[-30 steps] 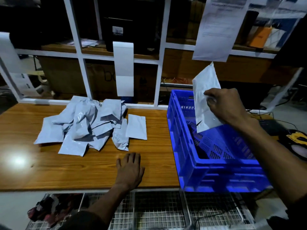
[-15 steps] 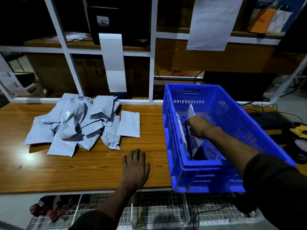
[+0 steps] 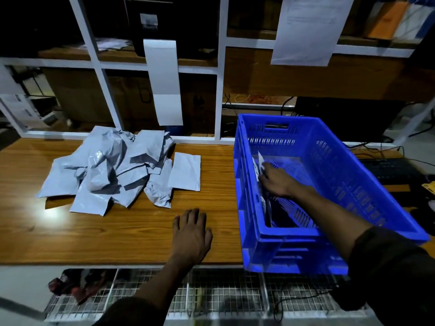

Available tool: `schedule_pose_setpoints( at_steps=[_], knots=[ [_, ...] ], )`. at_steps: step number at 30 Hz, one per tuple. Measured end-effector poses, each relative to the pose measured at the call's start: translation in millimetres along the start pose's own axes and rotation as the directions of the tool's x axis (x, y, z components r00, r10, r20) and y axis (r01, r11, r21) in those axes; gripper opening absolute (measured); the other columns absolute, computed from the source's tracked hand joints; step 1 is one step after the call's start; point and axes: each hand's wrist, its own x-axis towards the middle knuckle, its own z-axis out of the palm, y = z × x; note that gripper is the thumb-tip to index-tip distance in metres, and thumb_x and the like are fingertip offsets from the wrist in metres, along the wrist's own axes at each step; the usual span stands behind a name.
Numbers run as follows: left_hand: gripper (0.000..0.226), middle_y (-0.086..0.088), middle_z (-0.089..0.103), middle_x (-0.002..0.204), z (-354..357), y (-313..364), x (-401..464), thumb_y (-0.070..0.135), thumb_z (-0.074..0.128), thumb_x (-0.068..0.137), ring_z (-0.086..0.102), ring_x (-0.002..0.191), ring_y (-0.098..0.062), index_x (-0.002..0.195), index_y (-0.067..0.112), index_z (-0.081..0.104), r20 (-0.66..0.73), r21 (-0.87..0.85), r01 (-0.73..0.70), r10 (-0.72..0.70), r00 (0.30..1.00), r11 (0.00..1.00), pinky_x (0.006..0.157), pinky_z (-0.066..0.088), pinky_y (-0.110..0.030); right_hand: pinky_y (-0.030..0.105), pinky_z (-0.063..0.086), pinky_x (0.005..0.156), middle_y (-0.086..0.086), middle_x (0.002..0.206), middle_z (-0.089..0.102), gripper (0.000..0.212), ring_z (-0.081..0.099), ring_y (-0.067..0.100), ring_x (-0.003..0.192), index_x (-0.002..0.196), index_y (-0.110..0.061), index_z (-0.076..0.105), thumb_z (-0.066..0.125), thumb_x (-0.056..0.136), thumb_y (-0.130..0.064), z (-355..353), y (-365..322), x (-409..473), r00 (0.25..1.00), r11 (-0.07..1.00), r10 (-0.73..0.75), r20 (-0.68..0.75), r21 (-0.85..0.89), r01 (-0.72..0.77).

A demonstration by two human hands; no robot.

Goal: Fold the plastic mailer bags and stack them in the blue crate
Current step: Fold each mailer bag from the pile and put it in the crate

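A blue crate [image 3: 367, 184] stands on the right end of the wooden table [image 3: 117, 231]. My right hand [image 3: 276, 178] reaches inside it, fingers closed on a folded grey mailer bag [image 3: 260, 162] that stands on edge against the crate's left wall. Only the bag's top shows above my fingers. A loose pile of grey mailer bags [image 3: 110, 170] lies on the table's left half, with one flat bag [image 3: 186, 171] at its right side. My left hand [image 3: 191, 232] rests flat on the table near the front edge, fingers spread, holding nothing.
White shelving [image 3: 220, 90] rises behind the table, with a paper strip [image 3: 164, 83] and a sheet [image 3: 308, 29] hanging from it. A wire-mesh rack [image 3: 223, 295] sits below the table front. A dark keyboard [image 3: 390, 170] lies right of the crate.
My right hand has carried the folded bag from above the crate down inside it, against the left wall. My left hand has stayed flat on the table.
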Motion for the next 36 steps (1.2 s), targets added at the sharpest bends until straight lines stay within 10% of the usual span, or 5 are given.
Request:
schedule_pose_setpoints(
  at_steps=[4, 11, 17, 29, 36],
  knots=[
    [0.048, -0.007, 0.054, 0.142, -2, -2, 0, 0.048, 0.039, 0.096, 0.046, 0.134, -0.029, 0.129, 0.019, 0.058, 0.004, -0.013, -0.002, 0.002, 1.0, 1.0, 0.109, 0.036, -0.056, 0.044, 0.041, 0.078, 0.033, 0.113, 0.06, 0.035, 0.057, 0.044, 0.105, 0.103, -0.002, 0.051, 0.037, 0.107, -0.033, -3, -8, -9, 0.995, 1.0, 0.027, -0.095, 0.003, -0.027],
    [0.048, -0.012, 0.064, 0.129, -10, -11, -9, 0.041, 0.036, 0.096, 0.056, 0.119, -0.032, 0.118, 0.009, 0.065, -0.02, -0.073, 0.035, -0.037, 0.999, 0.997, 0.097, 0.05, -0.048, 0.041, 0.05, 0.069, 0.019, 0.092, 0.071, 0.013, 0.066, 0.04, 0.086, 0.098, -0.005, 0.068, 0.058, 0.094, -0.013, -51, -61, -29, 0.742, 0.991, -0.134, -0.657, -0.102, 0.088],
    [0.041, -0.009, 0.064, 0.122, -18, -65, -29, 0.04, 0.04, 0.097, 0.059, 0.111, -0.031, 0.112, 0.012, 0.066, -0.048, -0.042, 0.012, -0.014, 0.999, 0.999, 0.089, 0.053, -0.045, 0.041, 0.056, 0.071, 0.01, 0.092, 0.072, 0.014, 0.067, 0.025, 0.081, 0.104, -0.01, 0.07, 0.062, 0.095, -0.016, -73, -162, -19, 0.589, 0.922, -0.348, -0.73, -0.151, 0.358],
    [0.073, -0.017, 0.043, 0.156, -50, -178, -49, 0.056, 0.026, 0.096, 0.035, 0.145, -0.035, 0.145, 0.007, 0.048, 0.019, 0.018, 0.236, -0.237, 0.971, 0.972, 0.116, 0.03, -0.055, 0.041, 0.051, 0.088, 0.01, 0.126, 0.064, 0.046, 0.061, 0.032, 0.112, 0.13, -0.02, 0.057, 0.043, 0.099, -0.051, 102, -250, 13, 0.948, 0.971, -0.224, -0.225, 0.029, 0.237],
    [0.079, -0.01, 0.019, 0.169, -55, -179, -46, 0.059, 0.013, 0.095, 0.009, 0.156, -0.028, 0.158, 0.013, 0.028, 0.097, 0.031, 0.231, -0.233, 0.968, 0.972, 0.125, 0.007, -0.053, 0.044, 0.045, 0.097, 0.009, 0.145, 0.042, 0.056, 0.044, 0.031, 0.131, 0.144, -0.016, 0.037, 0.049, 0.098, -0.045, 170, -287, 25, 0.965, 0.987, -0.159, -0.209, -0.058, 0.15]
  ],
)
